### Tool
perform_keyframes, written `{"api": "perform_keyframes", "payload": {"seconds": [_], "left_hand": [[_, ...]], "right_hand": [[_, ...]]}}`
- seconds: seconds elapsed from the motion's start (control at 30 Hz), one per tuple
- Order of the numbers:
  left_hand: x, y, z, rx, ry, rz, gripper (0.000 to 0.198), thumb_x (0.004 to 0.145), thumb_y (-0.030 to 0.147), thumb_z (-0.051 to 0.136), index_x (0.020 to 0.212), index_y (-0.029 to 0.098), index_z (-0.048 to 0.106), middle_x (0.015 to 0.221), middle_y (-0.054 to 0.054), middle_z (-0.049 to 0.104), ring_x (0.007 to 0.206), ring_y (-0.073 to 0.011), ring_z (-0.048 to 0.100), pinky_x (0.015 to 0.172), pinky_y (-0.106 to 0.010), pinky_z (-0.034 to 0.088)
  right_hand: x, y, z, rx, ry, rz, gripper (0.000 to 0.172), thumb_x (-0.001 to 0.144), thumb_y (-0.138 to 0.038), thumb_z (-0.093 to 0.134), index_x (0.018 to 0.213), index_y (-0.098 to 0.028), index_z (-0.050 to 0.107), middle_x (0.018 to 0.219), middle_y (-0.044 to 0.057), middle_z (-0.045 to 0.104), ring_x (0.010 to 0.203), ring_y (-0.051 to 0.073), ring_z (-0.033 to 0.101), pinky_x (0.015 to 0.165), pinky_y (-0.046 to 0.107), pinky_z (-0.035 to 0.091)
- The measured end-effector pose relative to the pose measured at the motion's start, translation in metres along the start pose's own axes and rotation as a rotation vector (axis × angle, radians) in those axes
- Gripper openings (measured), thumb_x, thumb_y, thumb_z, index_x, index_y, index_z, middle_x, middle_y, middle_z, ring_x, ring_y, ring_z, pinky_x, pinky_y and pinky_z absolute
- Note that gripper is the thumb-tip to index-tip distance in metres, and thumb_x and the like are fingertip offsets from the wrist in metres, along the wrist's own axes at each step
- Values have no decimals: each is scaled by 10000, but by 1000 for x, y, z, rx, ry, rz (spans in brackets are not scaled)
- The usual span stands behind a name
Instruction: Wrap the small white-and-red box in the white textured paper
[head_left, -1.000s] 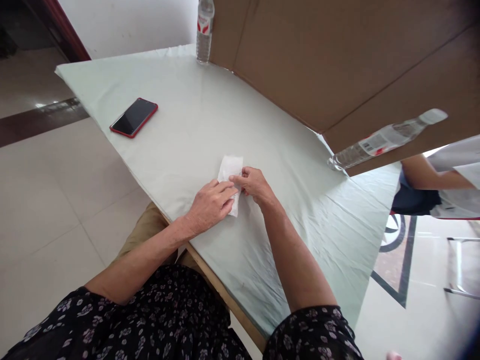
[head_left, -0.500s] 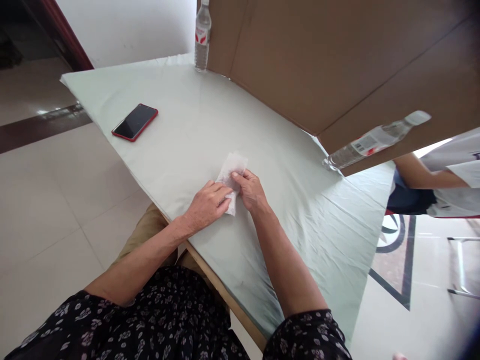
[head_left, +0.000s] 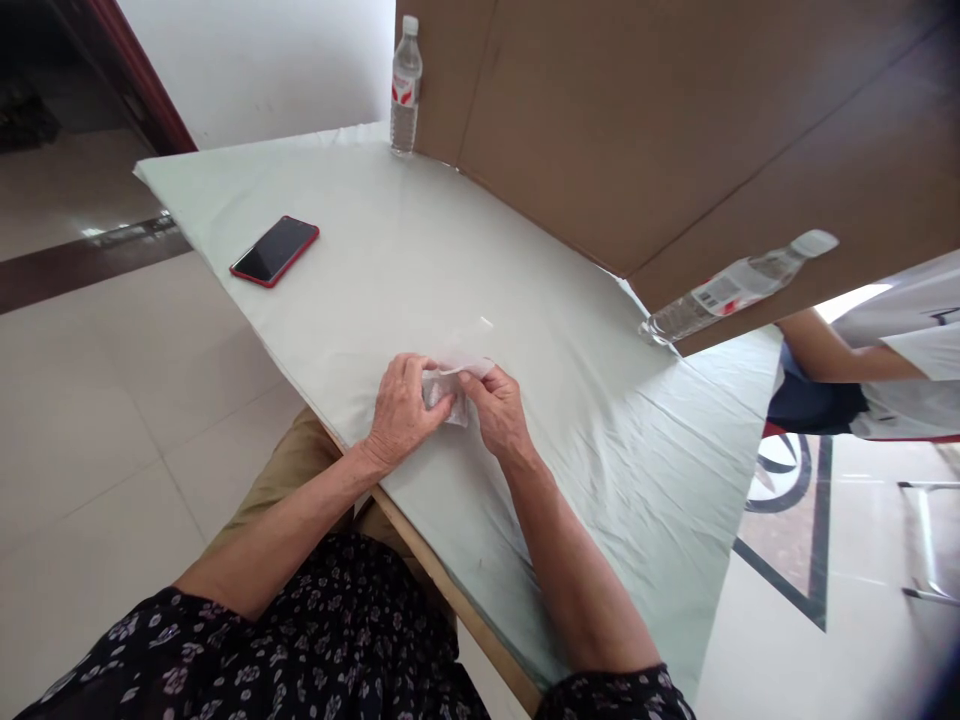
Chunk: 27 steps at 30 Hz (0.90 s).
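A small white, partly see-through packet (head_left: 444,385) is held between both hands just above the pale green tablecloth (head_left: 465,260), near the table's front edge. My left hand (head_left: 400,410) pinches the packet's left side with curled fingers. My right hand (head_left: 496,410) grips its right side, thumb and fingers closed on it. The upper part of the packet is bent over and blurred.
A red-cased phone (head_left: 274,251) lies at the far left of the table. A water bottle (head_left: 405,85) stands at the back by a big brown cardboard panel (head_left: 675,130); another bottle (head_left: 735,288) leans at the right. Another person's arm (head_left: 840,352) shows at the far right.
The packet lay flat on the cloth under my fingers; now both hands have lifted it and bent its far end over. The hands have drawn slightly toward me.
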<state>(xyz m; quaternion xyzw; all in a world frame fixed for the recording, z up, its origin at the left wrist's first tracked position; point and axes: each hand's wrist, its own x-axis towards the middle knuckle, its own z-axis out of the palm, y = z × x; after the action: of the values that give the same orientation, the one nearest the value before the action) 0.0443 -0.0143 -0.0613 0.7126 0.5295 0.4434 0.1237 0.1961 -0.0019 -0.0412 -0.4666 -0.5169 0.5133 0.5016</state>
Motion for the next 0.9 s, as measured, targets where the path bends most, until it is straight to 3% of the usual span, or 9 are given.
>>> {"api": "perform_keyframes", "payload": {"seconds": [0.1, 0.2, 0.33, 0.47, 0.6, 0.77, 0.9], "left_hand": [[2, -6, 0, -21, -21, 18, 577, 841, 306, 741, 1339, 173, 482, 1366, -188, 547, 1302, -321, 521, 1090, -494, 459], [5, -11, -3, -74, -143, 49, 453, 865, 305, 727, 1273, 211, 552, 1514, -189, 454, 1417, -325, 451, 1142, -510, 415], [7, -12, -7, -147, -189, 36, 174, 863, 217, 687, 1005, 196, 590, 1450, -177, 532, 1394, -288, 500, 1098, -472, 471], [10, -14, -9, -183, -216, 43, 126, 837, 225, 695, 878, 190, 581, 1335, -169, 629, 1280, -282, 603, 1017, -446, 528], [13, -20, -20, -200, -312, 126, 106, 856, 222, 661, 952, 187, 635, 1227, -138, 712, 1220, -268, 651, 1055, -466, 515], [11, -28, -42, -232, -453, 262, 339, 802, 177, 660, 1138, 195, 619, 1410, -167, 631, 1384, -289, 550, 1149, -502, 461], [9, -31, -40, -225, -461, 314, 362, 829, 180, 627, 1190, 178, 597, 1475, -193, 575, 1426, -286, 508, 1166, -495, 448]], "right_hand": [[-11, -1, -5, -156, -42, -40, 230, 865, -453, 673, 939, -245, 735, 1021, 34, 763, 988, 220, 684, 952, 379, 512], [-20, 0, -10, -241, -83, -118, 224, 896, -464, 652, 940, -268, 752, 1212, 53, 745, 1185, 245, 657, 1074, 418, 465], [-27, 4, -17, -266, -112, -186, 235, 936, -470, 623, 1006, -301, 769, 1296, 59, 708, 1258, 238, 632, 1098, 430, 464], [-30, 9, -23, -320, -137, -260, 259, 928, -456, 648, 1107, -302, 754, 1336, 78, 685, 1277, 245, 626, 1113, 445, 460], [-34, 16, -27, -407, -154, -353, 350, 870, -419, 722, 1196, -291, 713, 1370, 100, 672, 1306, 259, 615, 1122, 466, 463], [-37, 22, -30, -552, -188, -415, 455, 838, -328, 746, 1285, -292, 667, 1450, 122, 623, 1390, 279, 549, 1156, 513, 435], [-36, 22, -28, -584, -162, -433, 384, 886, -285, 671, 1270, -273, 673, 1436, 135, 631, 1363, 259, 574, 1132, 487, 458]]}}
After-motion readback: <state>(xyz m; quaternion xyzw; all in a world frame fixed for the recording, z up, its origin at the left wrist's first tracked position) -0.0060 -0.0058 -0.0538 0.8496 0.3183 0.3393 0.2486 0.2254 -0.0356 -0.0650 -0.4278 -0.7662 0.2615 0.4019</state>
